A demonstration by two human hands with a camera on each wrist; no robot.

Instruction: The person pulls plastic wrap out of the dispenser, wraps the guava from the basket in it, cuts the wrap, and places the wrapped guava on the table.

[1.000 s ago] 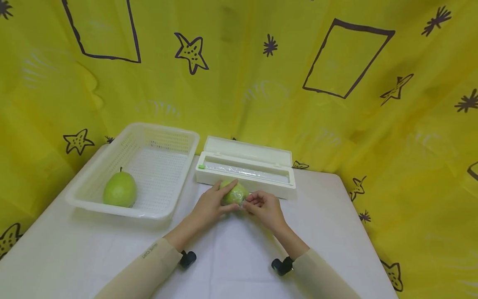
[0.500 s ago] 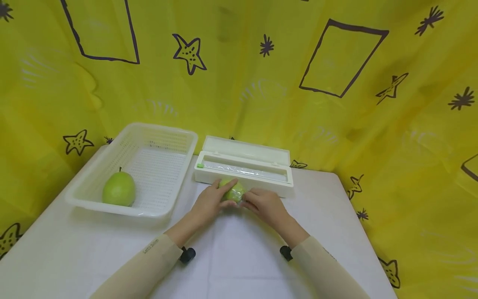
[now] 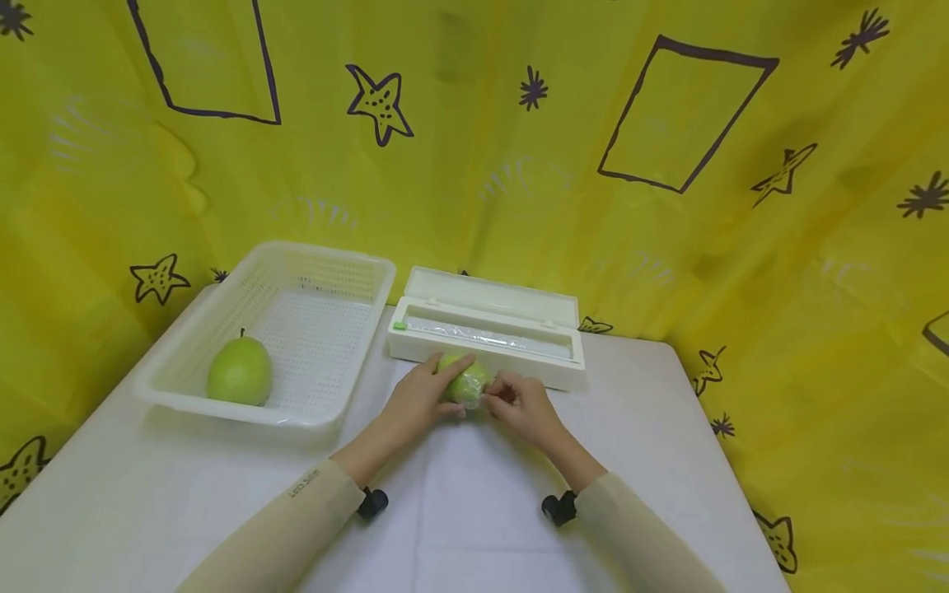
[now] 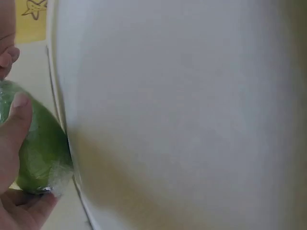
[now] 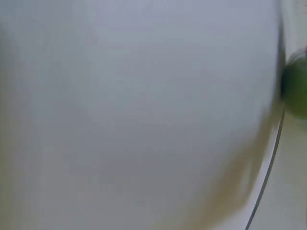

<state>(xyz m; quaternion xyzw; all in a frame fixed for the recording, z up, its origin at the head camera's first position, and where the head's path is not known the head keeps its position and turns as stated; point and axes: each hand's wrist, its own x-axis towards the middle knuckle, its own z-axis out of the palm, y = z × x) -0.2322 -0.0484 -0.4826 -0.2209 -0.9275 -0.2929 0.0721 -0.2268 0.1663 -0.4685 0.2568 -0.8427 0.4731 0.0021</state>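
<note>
A green pear point(image 3: 469, 385) covered in clear plastic wrap lies on the table in front of the white wrap box. My left hand point(image 3: 417, 403) grips it from the left, and in the left wrist view the thumb point(image 4: 18, 115) lies along one side with fingertips at the other end. Crumpled wrap point(image 4: 60, 177) bunches near those fingertips. At the pear's right end, my right hand point(image 3: 525, 408) pinches the plastic wrap between thumb and curled fingers. Only a blurred edge of the pear point(image 5: 296, 88) shows in the right wrist view.
The long white wrap box point(image 3: 485, 360) stands behind the hands, lid point(image 3: 491, 295) raised, with a film roll and a green slider point(image 3: 400, 326). To the left, a white plastic basket point(image 3: 311, 422) holds an unwrapped green pear point(image 3: 240, 371). A yellow patterned curtain point(image 3: 460, 165) hangs behind the table.
My right hand turned inward against the pear's end half a second ago, then rolled back and slightly away. My left hand keeps its hold, and the pear stays in about the same spot.
</note>
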